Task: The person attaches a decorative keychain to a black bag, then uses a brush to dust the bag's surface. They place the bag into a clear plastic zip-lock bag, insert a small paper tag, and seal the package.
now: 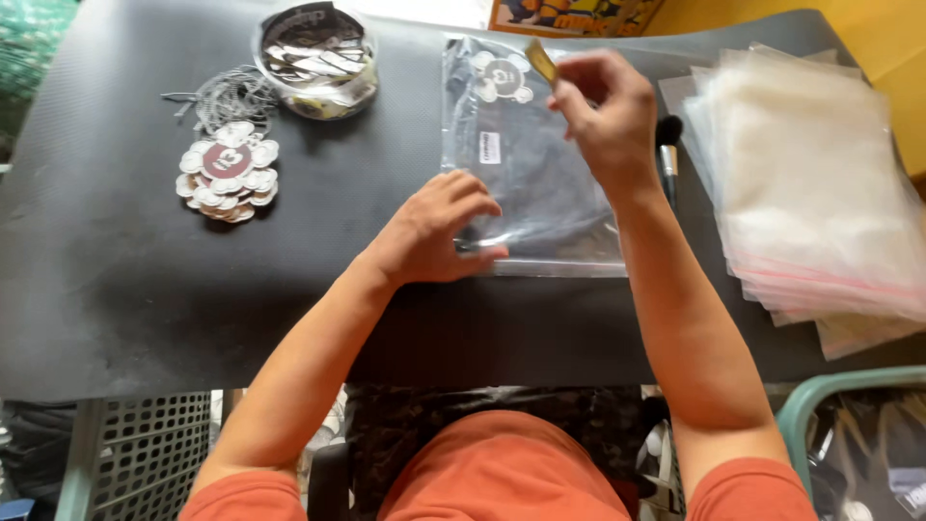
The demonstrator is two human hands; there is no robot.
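Note:
A clear plastic bag (526, 164) holding a dark folded garment with a white round tag lies flat on the black mat (145, 280). My left hand (439, 232) presses palm down on the bag's near left corner. Above the bag's far right corner, my right hand (603, 111) pinches a small gold strip (541, 60) between thumb and fingers.
A stack of empty clear bags (810, 183) lies at the right. A round clear tub of labels (313, 60), a bundle of strings (231, 96) and a pile of flower-shaped tags (228, 171) sit at the far left. A dark brush (667, 154) lies beside the bag.

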